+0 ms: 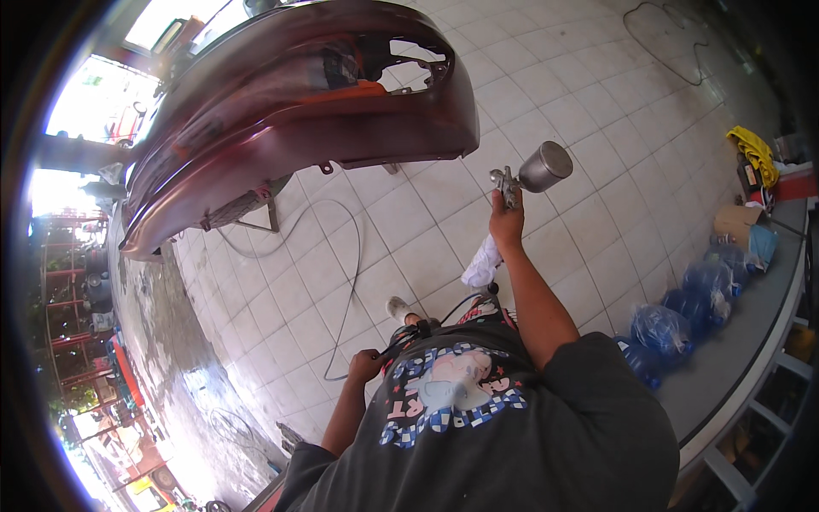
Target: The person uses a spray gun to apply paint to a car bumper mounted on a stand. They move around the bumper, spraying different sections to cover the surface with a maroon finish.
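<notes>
My right hand is stretched forward, its fingers wrapped round a metal spray gun. A silver cup sticks out from the gun to the right. A white cloth shows just under that wrist; I cannot tell whether the hand holds it. Low at my left side, my left hand is closed on an air hose, which crosses in front of my waist and loops over the floor. Ahead and to the left, a glossy dark red car bumper is raised off the floor, apart from the gun.
A metal stand leg shows beneath the bumper. Large blue plastic bottles, a cardboard box and a yellow cloth line the right side. Another thin hose lies on the tiled floor at the far right.
</notes>
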The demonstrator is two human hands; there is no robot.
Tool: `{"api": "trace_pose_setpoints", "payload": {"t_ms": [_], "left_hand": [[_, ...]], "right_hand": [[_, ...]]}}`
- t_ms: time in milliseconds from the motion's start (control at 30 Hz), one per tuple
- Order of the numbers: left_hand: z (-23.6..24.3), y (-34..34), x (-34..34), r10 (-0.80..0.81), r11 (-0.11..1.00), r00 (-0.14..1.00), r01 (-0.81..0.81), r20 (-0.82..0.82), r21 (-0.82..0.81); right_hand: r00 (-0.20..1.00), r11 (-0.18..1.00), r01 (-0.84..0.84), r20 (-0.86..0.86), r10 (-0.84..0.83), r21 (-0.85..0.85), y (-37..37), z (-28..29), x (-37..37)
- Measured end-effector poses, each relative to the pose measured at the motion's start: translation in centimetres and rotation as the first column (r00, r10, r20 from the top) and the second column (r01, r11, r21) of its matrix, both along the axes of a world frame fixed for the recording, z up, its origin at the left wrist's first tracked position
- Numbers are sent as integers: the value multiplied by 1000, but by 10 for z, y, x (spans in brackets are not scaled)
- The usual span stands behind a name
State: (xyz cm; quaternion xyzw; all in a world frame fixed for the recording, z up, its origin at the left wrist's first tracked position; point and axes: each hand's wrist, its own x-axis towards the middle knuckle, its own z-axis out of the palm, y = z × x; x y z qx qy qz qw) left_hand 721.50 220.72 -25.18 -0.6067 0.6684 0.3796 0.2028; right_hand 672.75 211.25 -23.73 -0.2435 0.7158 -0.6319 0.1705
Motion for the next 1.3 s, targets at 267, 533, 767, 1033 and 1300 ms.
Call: {"api": "trace_pose_setpoints", "payload": {"t_ms": [267,533,767,1033,1300], "left_hand": [[-11,-31,43,-4,999,1000,4,-14,40],[-7,-56,93,-41,996,998,38,42,82],[-8,-60,129,-25,993,997,17,74,113],[-11,-70,132,-52,996,998,50,28,77],[-17,-69,79,-55,995,998,53,22,82]], "right_hand": [[932,964,-182,278,232,-194,-3,50,75],[784,910,-325,464,411,-258,-6,143,173],[808,804,-512,147,570,-302,-32,187,234],[846,836,-424,177,503,-348,-48,176,196],[958,964,-248,122,259,-98,-5,101,90]]}}
